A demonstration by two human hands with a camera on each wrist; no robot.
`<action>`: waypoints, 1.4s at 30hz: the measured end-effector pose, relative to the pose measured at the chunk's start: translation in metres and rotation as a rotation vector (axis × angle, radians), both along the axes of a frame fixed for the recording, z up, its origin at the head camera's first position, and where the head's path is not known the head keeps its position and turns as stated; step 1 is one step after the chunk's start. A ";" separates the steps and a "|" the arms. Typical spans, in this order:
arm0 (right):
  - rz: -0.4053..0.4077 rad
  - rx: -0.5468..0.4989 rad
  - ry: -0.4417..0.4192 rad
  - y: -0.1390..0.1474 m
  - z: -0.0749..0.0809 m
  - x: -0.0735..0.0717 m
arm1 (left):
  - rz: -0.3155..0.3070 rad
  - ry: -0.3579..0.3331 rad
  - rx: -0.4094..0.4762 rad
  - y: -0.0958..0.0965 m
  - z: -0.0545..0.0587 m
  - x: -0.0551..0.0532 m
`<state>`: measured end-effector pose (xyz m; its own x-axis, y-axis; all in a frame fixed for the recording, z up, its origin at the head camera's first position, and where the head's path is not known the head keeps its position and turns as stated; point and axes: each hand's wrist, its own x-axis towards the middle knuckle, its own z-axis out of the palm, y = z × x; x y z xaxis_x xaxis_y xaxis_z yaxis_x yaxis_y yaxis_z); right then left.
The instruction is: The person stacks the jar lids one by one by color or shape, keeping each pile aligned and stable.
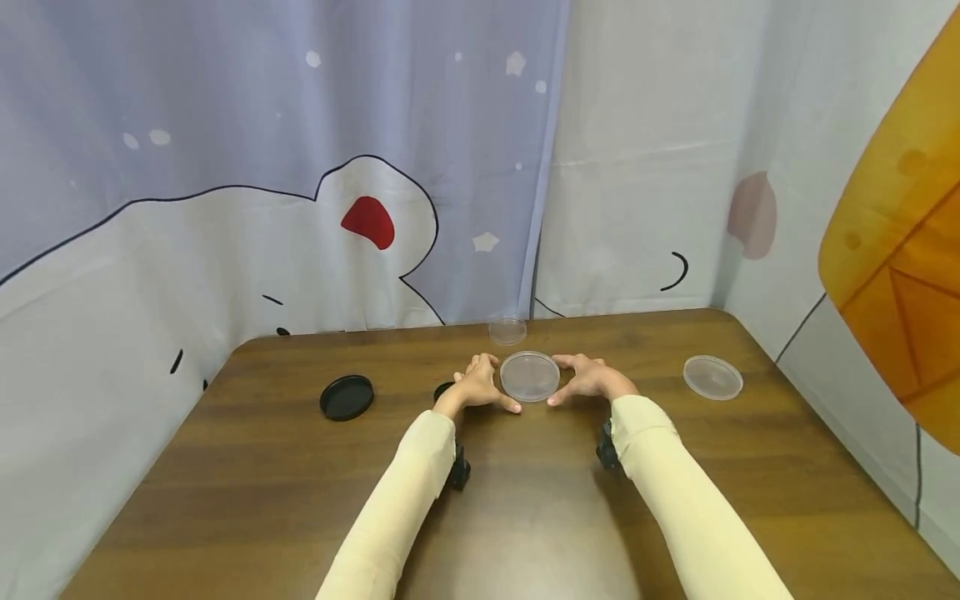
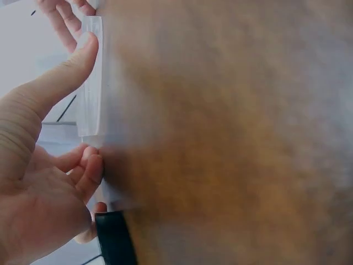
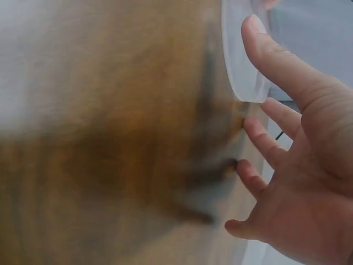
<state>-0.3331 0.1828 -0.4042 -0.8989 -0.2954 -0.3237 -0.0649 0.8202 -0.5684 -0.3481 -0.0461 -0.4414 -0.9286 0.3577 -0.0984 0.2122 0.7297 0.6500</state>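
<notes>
A clear, shallow round dish (image 1: 529, 376) lies flat on the table between my two hands. My left hand (image 1: 480, 385) is at its left edge, the thumb toward the near side and the fingers toward the far side. At the right edge, my right hand (image 1: 590, 379) spreads thumb and fingers around the rim. In the right wrist view, the index fingertip is close to or touching the dish (image 3: 242, 61); contact is hard to tell. The left wrist view has a small gap between the fingers and the dish (image 2: 91, 110). A black round piece (image 1: 442, 389) is partly hidden behind the left hand.
A smaller clear dish (image 1: 507, 332) lies at the table's back edge. Another clear round dish (image 1: 712, 377) is to the right, and a black round dish (image 1: 347, 397) to the left. Printed curtains (image 1: 480, 167) hang behind the wooden table (image 1: 540, 533).
</notes>
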 end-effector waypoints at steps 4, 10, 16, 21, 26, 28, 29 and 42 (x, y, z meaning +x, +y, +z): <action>0.008 0.037 -0.018 -0.003 0.007 -0.009 | -0.018 -0.010 -0.015 0.000 0.011 -0.005; 0.025 0.128 0.001 -0.002 0.012 -0.014 | -0.046 -0.002 -0.033 0.001 0.020 -0.010; 0.017 0.106 0.009 0.000 0.004 -0.015 | -0.055 -0.013 -0.021 -0.002 0.016 -0.010; 0.022 0.110 0.027 0.000 0.001 -0.016 | -0.059 -0.029 -0.006 -0.005 0.013 -0.010; 0.020 0.105 0.049 0.000 -0.001 -0.016 | -0.067 -0.034 -0.009 -0.005 0.012 -0.011; 0.019 0.084 0.053 0.000 -0.003 -0.015 | -0.069 -0.018 -0.007 -0.003 0.012 -0.012; 0.016 0.069 0.051 0.001 -0.004 -0.015 | -0.068 -0.013 -0.003 -0.003 0.012 -0.012; 0.016 -0.242 0.131 0.009 -0.020 -0.010 | -0.098 0.023 0.109 -0.001 0.010 -0.011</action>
